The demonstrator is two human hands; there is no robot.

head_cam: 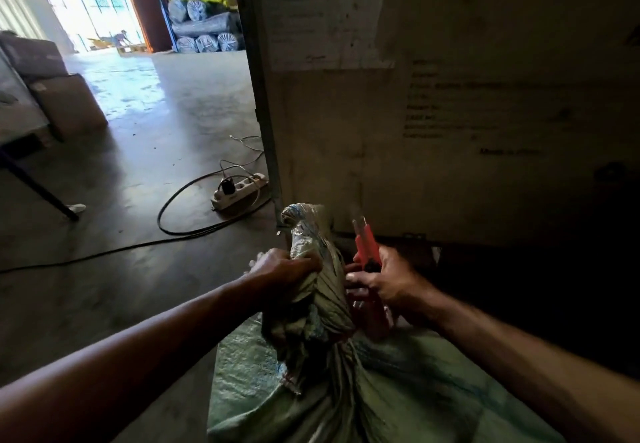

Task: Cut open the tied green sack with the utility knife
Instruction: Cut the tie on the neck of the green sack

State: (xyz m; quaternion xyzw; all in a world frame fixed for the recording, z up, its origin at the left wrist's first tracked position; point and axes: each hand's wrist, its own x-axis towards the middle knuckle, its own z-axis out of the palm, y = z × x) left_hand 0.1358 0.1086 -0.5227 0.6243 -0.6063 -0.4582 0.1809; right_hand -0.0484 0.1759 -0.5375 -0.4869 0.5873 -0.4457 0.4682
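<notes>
- At the bottom centre of the head view, one green sack (398,390) of coarse woven plastic is seen on the floor, its mouth gathered into a twisted, crumpled neck that rises between two bare forearms.
- Two hands are counted. The left hand (282,271) is clenched around the bunched neck of the sack from the left side, fingers buried in the folds.
- The right hand (388,278) is closed around one red utility knife (366,243); the slim, straight handle is held just right of the sack's neck, tip pointing up and away. Whether the blade is extended cannot be told because of blur.
- Behind the sack, a large pale cardboard carton (450,113) with faint printed lines is stood, flat-faced and smudged.
- On the smooth concrete floor (138,200) to the left, one white power strip (239,191) is laid, with one black plug seated in it and a dark cable (173,214) looped beside it.
- Far back, wrapped rolls (204,27) with shiny pleated ends are stacked by a bright doorway; two brown boxes (65,103) are seen at the left edge.
</notes>
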